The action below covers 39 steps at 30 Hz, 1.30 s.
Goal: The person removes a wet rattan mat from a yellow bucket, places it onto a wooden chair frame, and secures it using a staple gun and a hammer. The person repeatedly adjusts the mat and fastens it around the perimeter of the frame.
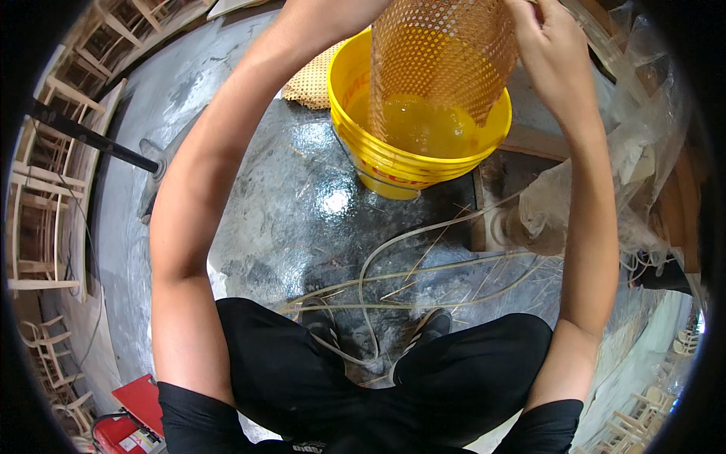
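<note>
A tan sheet of cane webbing [446, 53] with an open mesh hangs curved into a yellow bucket [423, 170]. Its lower end reaches the cloudy yellowish liquid [423, 125] inside. At the sheet's upper right edge, my right hand [556, 49] is closed on it, thumb and fingers pinching. The sheet's upper left corner meets my left hand [355, 11]; the top of the picture cuts off the fingers there, but the sheet hangs spread between both hands. Another piece of cane webbing [310, 82] lies on the floor behind the bucket's left side.
Between my shoes [431, 324] and the bucket, a pale hose [393, 242] loops over the wet grey floor [272, 227] among loose cane strands. Clear plastic sheeting [575, 189] bunches at the right. Wooden chair frames [53, 197] line the left, near a black pole [98, 136].
</note>
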{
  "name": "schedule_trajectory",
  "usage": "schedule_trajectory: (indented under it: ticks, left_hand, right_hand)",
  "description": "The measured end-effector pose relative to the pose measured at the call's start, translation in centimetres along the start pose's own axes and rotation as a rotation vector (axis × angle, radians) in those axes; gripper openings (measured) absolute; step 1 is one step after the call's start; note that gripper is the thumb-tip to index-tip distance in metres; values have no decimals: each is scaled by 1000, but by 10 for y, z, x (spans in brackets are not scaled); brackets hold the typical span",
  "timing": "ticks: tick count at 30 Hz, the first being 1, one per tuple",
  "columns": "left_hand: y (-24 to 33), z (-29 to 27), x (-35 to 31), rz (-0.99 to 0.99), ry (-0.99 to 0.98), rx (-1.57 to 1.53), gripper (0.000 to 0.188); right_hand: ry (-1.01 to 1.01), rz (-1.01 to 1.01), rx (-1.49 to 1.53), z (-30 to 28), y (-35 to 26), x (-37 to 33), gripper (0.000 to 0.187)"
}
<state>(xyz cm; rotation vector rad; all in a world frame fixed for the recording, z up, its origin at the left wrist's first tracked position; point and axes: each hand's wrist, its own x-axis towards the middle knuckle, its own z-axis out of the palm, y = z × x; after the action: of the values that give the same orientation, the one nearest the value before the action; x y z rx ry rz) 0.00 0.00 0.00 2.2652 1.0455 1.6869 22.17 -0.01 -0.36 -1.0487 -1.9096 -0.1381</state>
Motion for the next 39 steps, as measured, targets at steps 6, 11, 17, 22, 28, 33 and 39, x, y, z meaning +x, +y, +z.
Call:
schedule_trajectory:
  ticks: [6,11,17,22,28,33,39]
  left_hand:
    - [7,0,0,19,-41,55,26]
    - [-7,1,5,184,52,67,24]
    - [9,-1,1,145,9,93,23]
    - [13,-2,3,65,7,107,23]
    - [12,-1,2,121,31,121,24]
    - [20,-2,5,46,18,150,24]
    - [17,-3,4,117,31,116,25]
  right_hand:
    - [23,103,135,10,-12,-13,24]
    - [70,-44,137,14,-3,-9,24]
    - [80,-71,157,15,-4,-9,24]
    - [75,-41,220,15,-14,-10,23]
    - [92,-136,156,14,-8,-8,23]
    - [98,-125,184,12,-9,-7,25]
    - [91,-98,217,9,-17,-7,24]
